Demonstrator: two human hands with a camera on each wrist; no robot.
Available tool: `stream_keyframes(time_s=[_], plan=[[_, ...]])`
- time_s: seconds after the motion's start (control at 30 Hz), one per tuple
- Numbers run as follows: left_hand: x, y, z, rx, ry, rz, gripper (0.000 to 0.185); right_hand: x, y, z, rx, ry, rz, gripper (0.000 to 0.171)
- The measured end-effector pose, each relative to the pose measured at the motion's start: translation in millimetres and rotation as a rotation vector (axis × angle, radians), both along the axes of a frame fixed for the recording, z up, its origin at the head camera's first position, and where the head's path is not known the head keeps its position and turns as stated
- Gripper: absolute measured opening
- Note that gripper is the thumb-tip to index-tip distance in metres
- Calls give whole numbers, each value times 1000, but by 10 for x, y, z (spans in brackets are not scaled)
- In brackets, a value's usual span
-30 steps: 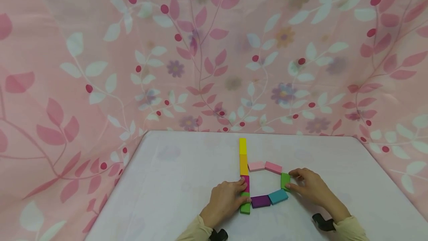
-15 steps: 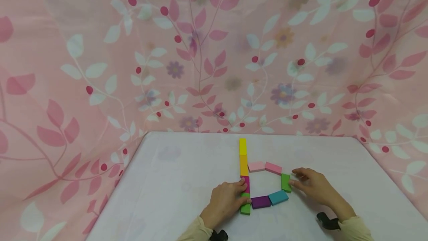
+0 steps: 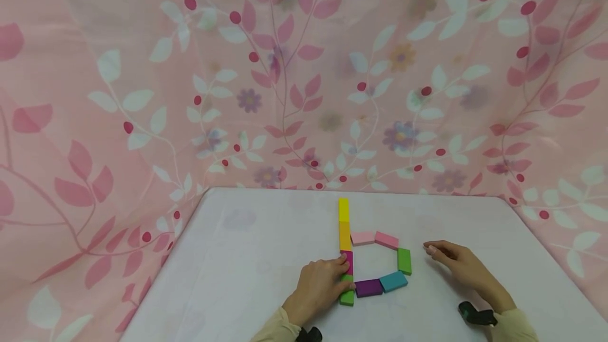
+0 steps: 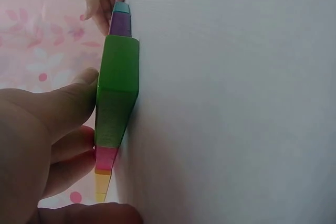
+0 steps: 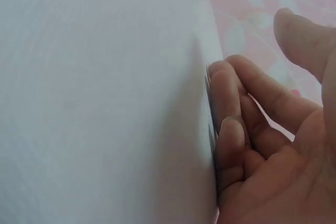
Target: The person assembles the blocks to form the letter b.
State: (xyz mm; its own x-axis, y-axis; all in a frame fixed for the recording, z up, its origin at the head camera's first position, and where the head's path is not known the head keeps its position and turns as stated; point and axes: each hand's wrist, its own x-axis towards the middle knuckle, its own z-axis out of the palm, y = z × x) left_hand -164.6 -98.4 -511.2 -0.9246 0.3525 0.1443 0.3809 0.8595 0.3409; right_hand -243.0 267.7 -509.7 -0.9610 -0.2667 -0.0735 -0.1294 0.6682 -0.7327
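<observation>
Your left hand (image 3: pixel 317 289), low in the frame's centre, has fingers lightly touching the magenta block (image 3: pixel 348 260) and green block (image 3: pixel 347 295) on the table (image 3: pixel 247 257). Your right hand (image 3: pixel 463 265) rests loosely curled, holding nothing, apart from the upright green block (image 3: pixel 404 260).

A line of flat blocks runs from near the table's (image 3: pixel 247 257) far edge toward its near edge: a yellow block (image 3: pixel 344 209), an orange block (image 3: pixel 344 235), a magenta block (image 3: pixel 349 261) and a green block (image 3: pixel 347 295), end to end, with the left hand (image 3: pixel 317 290) resting its fingers against the magenta and green ones. From that line a loop bends toward the table's right edge: two pink blocks (image 3: pixel 375 238), a second green block (image 3: pixel 404 260), a teal block (image 3: pixel 393 281) and a purple block (image 3: pixel 369 287), all lying flat. The right hand (image 3: pixel 458 265) rests on the table, apart from the second green block, holding nothing.
</observation>
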Motion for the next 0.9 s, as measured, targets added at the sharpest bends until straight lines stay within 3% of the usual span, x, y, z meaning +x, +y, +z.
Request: stream_keyframes(time_s=[0.13, 0.37, 0.47, 0.67, 0.9], plan=[[4, -1, 9, 3, 25, -13, 53, 0, 33, -18, -69, -16, 7, 48], [18, -22, 65, 7, 29, -5, 52, 7, 46, -45, -78, -17, 5, 47], [13, -75, 131, 23, 70, 10, 51, 5, 59, -51, -79, -33, 12, 48], [-55, -318, 256, 58, 138, 89, 52, 9, 92, -44, -85, -59, 28, 49], [-161, -599, 303, 92, 182, 175, 52, -15, 95, -70, -78, -47, 54, 49]])
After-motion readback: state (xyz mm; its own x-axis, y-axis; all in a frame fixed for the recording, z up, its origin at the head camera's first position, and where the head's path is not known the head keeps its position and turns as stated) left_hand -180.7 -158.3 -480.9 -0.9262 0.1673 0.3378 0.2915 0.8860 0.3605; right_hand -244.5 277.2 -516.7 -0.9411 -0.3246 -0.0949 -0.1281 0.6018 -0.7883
